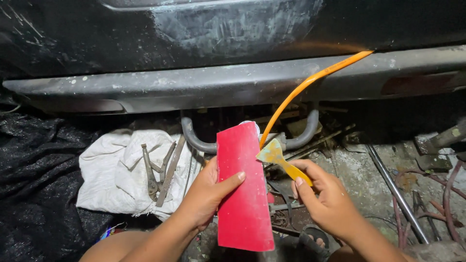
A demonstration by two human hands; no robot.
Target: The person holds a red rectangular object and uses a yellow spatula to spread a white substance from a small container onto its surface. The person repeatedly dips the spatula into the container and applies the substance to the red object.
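Our left hand (206,194) reaches up from below, thumb pressed across the face of a red flat board (242,187), fingers behind it, holding it upright at centre; our right hand (325,194) pinches the handle of a yellow putty knife (281,160) between thumb and fingertips, blade tilted toward the board's right edge; pliers (155,170) lie on a white sack (116,174) at left; an orange hose (310,82) arcs up to the dark car body (233,39).

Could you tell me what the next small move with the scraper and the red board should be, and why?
Probably wipe the yellow scraper across the red board: its blade tip already touches the board's right edge, the right hand pinches the handle, and the left hand holds the board upright.
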